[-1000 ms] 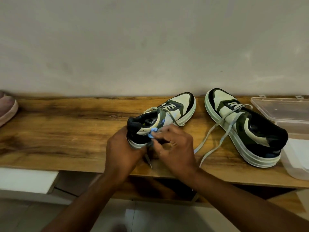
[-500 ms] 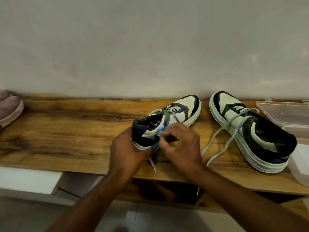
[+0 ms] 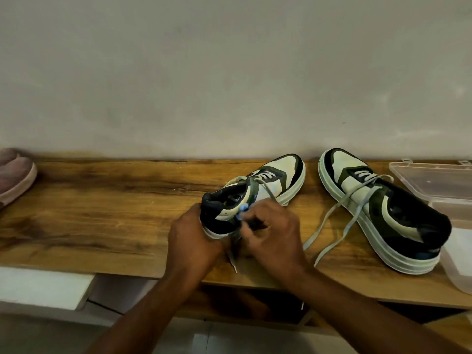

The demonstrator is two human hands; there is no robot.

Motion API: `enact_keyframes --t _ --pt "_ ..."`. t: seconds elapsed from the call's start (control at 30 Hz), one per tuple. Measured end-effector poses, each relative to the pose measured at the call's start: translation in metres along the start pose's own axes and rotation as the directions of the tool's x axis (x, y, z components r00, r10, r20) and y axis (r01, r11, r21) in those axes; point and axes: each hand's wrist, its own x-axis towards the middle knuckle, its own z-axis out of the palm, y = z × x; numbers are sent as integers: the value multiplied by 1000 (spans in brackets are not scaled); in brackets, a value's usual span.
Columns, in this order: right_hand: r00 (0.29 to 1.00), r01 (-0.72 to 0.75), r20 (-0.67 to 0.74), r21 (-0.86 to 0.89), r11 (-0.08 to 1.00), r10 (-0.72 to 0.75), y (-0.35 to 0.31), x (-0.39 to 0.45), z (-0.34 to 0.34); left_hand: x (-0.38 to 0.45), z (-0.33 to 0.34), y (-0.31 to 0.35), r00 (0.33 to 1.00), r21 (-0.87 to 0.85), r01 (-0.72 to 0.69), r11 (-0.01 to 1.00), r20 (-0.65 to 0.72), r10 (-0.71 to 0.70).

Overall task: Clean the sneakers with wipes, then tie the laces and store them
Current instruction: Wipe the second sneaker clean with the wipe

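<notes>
Two sneakers on wooden shelf (image 3: 102,205). Left sneaker (image 3: 258,192) tilted, heel gripped by left hand (image 3: 194,238). Right hand (image 3: 273,233) curled at shoe's side, pinching small blue wipe (image 3: 243,209) against upper. Right sneaker (image 3: 378,208) flat, apart, laces (image 3: 339,221) untied, trailing over shelf. Clear plastic box (image 3: 434,180) just beside it. Pink shoe (image 3: 14,175) far left.

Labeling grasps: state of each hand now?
Left hand: grips the near sneaker's heel.
Right hand: pinches a small blue wipe.
</notes>
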Motion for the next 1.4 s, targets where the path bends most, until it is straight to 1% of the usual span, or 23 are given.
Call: enact_keyframes --t 0.07,0.13,0.23,0.3,0.37,0.43,0.53,0.6,0.67,0.7,0.77,0.83,0.9,0.97,1.03,1.1,1.13,1.17,1.2,1.23,1.3,1.37,1.4 --pt "993 50 107 8 999 -50 -8 -7 5 0 -1 1 1000 -8 5 1000 -3 -5" --pt "993 49 111 1 999 -49 -2 0 2 0 -1 1 1000 -16 9 1000 4 -9" --pt "997 -71 -32 -21 997 70 17 17 -8 1 -1 -1 1000 -29 18 999 16 -18" --pt "975 -190 -128 -41 981 184 29 28 -15 1 -1 -1 1000 -31 21 999 15 -21" --pt "963 -226 -166 -63 972 213 32 30 -17 1 0 -1 1000 -29 18 999 12 -18" --pt "980 -158 -130 -61 986 149 24 23 -11 1 1 -1 1000 -23 14 1000 8 -14" --pt "999 2 39 -31 1000 -1 1 -2 5 1 0 0 1000 -18 10 1000 4 -10" --pt "987 58 150 5 998 -58 -7 -10 11 3 -1 -1 1000 -14 21 1000 5 -21" --pt "982 71 173 3 998 -70 -3 -4 8 3 -2 -2 999 -26 27 999 16 -27" --pt "989 51 141 -11 999 -49 2 3 4 4 -2 -2 999 -34 27 999 23 -26" --pt "999 -44 4 -47 998 44 15 18 -7 4 -2 -2 999 -35 30 999 33 -29" --pt "980 -164 -126 -88 983 153 26 31 -19 4 -2 -4 999 -23 33 999 30 -32" --pt "969 -199 -170 -95 975 181 30 36 -23 4 -1 -4 999 -18 39 999 25 -38" --pt "983 -141 -126 -72 987 131 22 32 -18 4 -1 -3 999 -6 37 999 28 -37" --pt "999 -31 -29 -25 999 31 7 15 -5 4 0 -3 999 -7 28 1000 15 -28" --pt "990 71 125 18 997 -72 -11 -4 8 4 0 -3 999 7 35 999 -4 -35" --pt "976 112 186 33 993 -117 -17 -10 12 5 -1 -3 999 20 38 999 -8 -38" --pt "966 140 214 37 989 -144 -19 -11 12 5 -1 -3 999 25 38 999 -4 -38" --pt "968 139 207 33 990 -143 -17 -7 10 5 -1 -3 999 19 34 999 7 -34" --pt "980 112 161 23 993 -114 -12 1 6 4 -2 -3 1000 10 24 1000 15 -24" --pt "1000 -1 -21 -31 1000 1 7 20 -7 4 -3 -3 1000 4 17 1000 22 -17" --pt "974 -152 -183 -93 984 133 30 39 -23 4 -3 -4 999 2 23 1000 30 -23" --pt "961 -202 -211 -106 974 176 37 44 -29 4 -2 -5 999 -2 27 1000 33 -27"
